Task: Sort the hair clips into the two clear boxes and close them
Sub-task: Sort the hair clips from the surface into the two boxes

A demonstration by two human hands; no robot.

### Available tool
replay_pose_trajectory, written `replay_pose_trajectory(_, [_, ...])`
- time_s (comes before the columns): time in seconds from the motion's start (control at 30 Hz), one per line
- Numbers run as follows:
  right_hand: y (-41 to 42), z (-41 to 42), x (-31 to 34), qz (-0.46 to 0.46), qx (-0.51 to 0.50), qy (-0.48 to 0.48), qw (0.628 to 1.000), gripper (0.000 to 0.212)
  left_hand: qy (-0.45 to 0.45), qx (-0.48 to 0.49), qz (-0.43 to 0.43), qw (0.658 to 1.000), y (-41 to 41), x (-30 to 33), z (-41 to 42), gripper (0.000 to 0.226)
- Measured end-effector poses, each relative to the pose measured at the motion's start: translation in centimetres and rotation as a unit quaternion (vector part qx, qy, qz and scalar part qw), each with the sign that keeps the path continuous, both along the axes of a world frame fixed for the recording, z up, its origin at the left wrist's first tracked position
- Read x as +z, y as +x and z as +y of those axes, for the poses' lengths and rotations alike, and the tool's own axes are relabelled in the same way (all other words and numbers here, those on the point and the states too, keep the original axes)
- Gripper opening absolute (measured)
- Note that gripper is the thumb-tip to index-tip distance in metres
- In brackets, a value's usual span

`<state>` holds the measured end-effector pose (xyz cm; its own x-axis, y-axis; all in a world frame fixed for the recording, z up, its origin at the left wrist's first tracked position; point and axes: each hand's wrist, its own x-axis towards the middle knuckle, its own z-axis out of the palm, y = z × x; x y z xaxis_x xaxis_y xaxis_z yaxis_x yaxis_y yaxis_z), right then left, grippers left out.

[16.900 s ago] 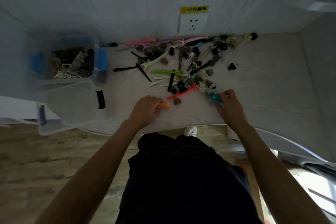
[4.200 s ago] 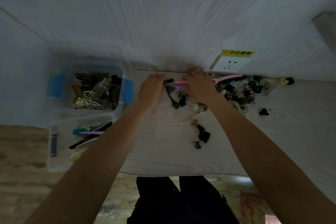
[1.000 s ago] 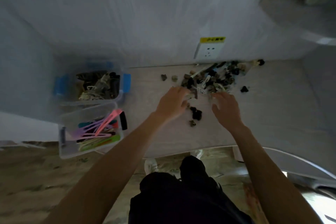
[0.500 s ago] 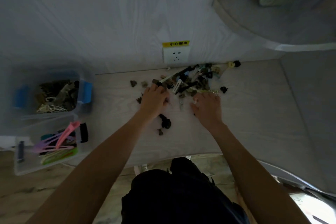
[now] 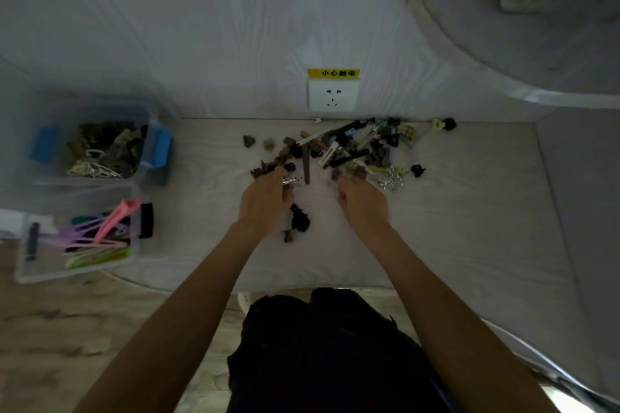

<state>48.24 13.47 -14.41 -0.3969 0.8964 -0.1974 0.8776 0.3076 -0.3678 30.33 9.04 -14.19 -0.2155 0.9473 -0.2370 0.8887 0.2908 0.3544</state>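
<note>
You have both clear boxes (image 5: 141, 178) part-filled and unlidded, yet a heap of hair clips (image 5: 352, 151) remains by the wall, your left hand (image 5: 265, 201) pinching a small silvery clip (image 5: 290, 181), your right hand (image 5: 364, 204) curled, grip unclear.

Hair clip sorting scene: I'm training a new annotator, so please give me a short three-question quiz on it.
1. True or false: both clear boxes are already closed.
2. Which box holds the long pastel clips: A) the near box, B) the far box with blue latches, C) neither?
3. Fill in: the unsorted pile of clips lies just below the wall ____.

Key
1. False: both stand open, no lid on.
2. A. The pink and purple long clips lie there; the far box holds small dark clips.
3. Socket. The left hand and right hand work at the pile's near edge.
</note>
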Motion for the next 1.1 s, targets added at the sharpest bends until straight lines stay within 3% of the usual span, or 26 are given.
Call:
replay_pose_trajectory(0.1, [0.9,-0.4,0.2,0.078,0.0,-0.002,0.997,0.018,-0.015,-0.009,0.02,1.0,-0.3,-0.2,0.3,0.036])
replay_pose_trajectory(0.23, [-0.1,1.2,1.3,0.127,0.066,0.074,0.987,0.015,0.005,-0.025,0.073,0.997,-0.4,-0.1,0.9,0.028])
replay_pose_trajectory(0.37, [-2.9,4.8,1.1,0.065,0.148,0.093,0.982,0.011,0.025,-0.018,0.075,0.997,-0.7,-0.1,1.0,0.025])
replay_pose_trajectory(0.57, [-3.0,6.7,-0.3,-0.06,0.139,0.101,0.983,0.033,0.049,0.042,0.034,0.997,-1.6,-0.3,-0.6,0.016])
replay_pose_trajectory(0.67, [-2.7,6.4,-0.6,-0.042,0.161,0.144,0.975,0.034,0.107,0.086,-0.008,0.991,-1.4,0.3,-0.3,0.016])
replay_pose_trajectory(0.77, [-2.3,6.6,-0.7,-0.019,0.228,0.177,0.957,0.025,0.138,0.069,-0.007,0.988,-0.9,1.0,0.6,0.019])
replay_pose_trajectory(0.9, [-1.5,7.1,-0.3,-0.033,0.305,0.165,0.937,0.031,0.076,0.066,0.027,0.994,-0.6,1.1,1.4,0.025])
replay_pose_trajectory(1.1, [0.2,7.5,-0.5,0.005,0.296,0.201,0.934,0.038,0.062,0.041,0.066,0.995,0.1,0.8,2.6,0.031])
